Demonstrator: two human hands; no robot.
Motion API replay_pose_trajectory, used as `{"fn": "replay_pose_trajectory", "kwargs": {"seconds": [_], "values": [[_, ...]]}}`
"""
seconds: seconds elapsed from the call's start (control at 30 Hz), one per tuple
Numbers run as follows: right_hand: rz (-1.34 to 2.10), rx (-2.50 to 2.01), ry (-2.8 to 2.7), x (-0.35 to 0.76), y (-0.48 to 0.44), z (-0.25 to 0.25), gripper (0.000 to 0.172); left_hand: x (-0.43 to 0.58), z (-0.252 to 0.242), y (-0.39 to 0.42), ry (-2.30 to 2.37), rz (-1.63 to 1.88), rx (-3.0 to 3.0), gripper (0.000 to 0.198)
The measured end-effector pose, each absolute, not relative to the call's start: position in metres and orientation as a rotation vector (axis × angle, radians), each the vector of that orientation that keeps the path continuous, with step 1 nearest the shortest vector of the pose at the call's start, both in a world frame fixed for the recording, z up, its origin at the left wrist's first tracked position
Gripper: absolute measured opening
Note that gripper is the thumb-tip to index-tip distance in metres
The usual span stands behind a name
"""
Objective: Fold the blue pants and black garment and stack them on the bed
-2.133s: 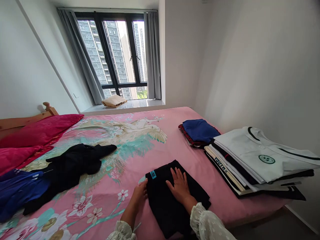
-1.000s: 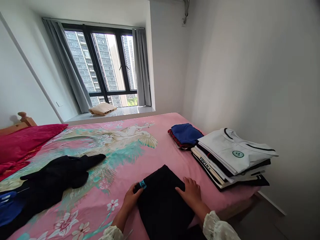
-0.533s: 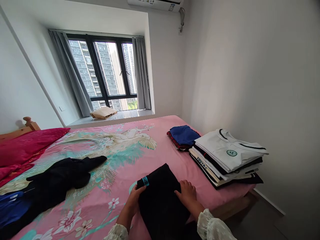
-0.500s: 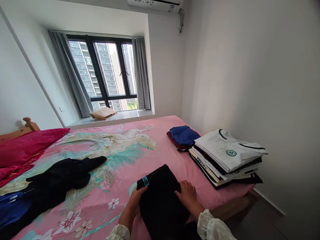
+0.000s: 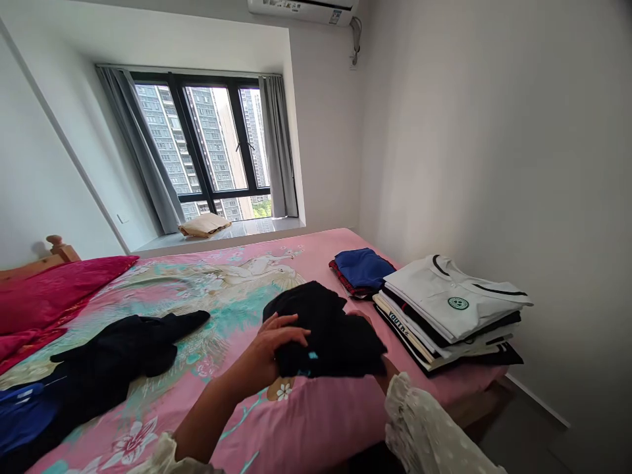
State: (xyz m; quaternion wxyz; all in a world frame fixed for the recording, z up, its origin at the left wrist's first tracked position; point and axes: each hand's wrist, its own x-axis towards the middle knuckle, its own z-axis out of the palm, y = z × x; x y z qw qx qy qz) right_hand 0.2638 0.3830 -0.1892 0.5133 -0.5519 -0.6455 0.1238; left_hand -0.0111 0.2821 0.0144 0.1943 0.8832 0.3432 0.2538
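A folded black garment (image 5: 326,329) with a small turquoise mark on its near edge is held between my two hands, above the front of the bed. My left hand (image 5: 276,341) grips its left side, thumb and fingers closed over the cloth. My right hand (image 5: 363,317) is on the right side, mostly hidden by the fabric, with only parts of the fingers and the wrist showing. Right of the garment stands a stack of folded clothes (image 5: 444,309) topped by a white shirt with a green badge. Behind that is a smaller pile with a blue garment (image 5: 364,268) on top.
A flowered pink sheet (image 5: 237,329) covers the bed. Loose black clothing (image 5: 123,355) and a blue item (image 5: 27,408) lie at the left, near a red pillow (image 5: 64,280). A wall (image 5: 484,164) rises at the right. A beige folded item (image 5: 205,224) rests on the windowsill.
The black garment was lying flat under both hands; now it is lifted, folded more compactly and farther forward. My left hand has moved forward over it, and my right hand has gone partly behind it.
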Motion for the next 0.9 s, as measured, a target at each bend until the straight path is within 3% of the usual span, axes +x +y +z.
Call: {"fn": "replay_pose_trajectory", "kwargs": {"seconds": [0.13, 0.2, 0.27, 0.37, 0.43, 0.53, 0.7, 0.8, 0.9], "values": [[0.253, -1.369, -1.694, 0.29, 0.35, -0.227, 0.022, -0.043, -0.076, 0.263, 1.199, 0.221, 2.505, 0.069], [0.227, -1.42, -1.715, 0.299, 0.335, -0.248, 0.025, -0.051, -0.119, 0.252, 1.353, 0.135, 2.415, 0.067], [0.202, -1.464, -1.72, 0.302, 0.327, -0.262, 0.029, -0.048, -0.146, 0.245, 1.447, 0.283, 2.393, 0.056], [0.178, -1.511, -1.718, 0.3, 0.326, -0.266, 0.03, -0.023, -0.156, 0.248, 1.463, 0.622, 2.404, 0.038], [0.173, -1.533, -1.711, 0.298, 0.326, -0.261, 0.03, 0.001, -0.154, 0.258, 1.452, 0.686, 2.356, 0.047], [0.187, -1.553, -1.688, 0.298, 0.321, -0.25, 0.029, 0.032, -0.157, 0.275, 1.493, 0.544, 2.201, 0.065], [0.276, -1.577, -1.611, 0.292, 0.292, -0.243, 0.035, 0.056, -0.172, 0.29, 1.701, 0.376, 2.041, 0.055], [0.34, -1.608, -1.564, 0.274, 0.267, -0.247, 0.048, 0.063, -0.177, 0.294, 1.782, 0.409, 1.991, 0.057], [0.329, -1.701, -1.516, 0.246, 0.246, -0.248, 0.067, 0.071, -0.179, 0.3, 1.823, 0.496, 1.909, 0.042]]}}
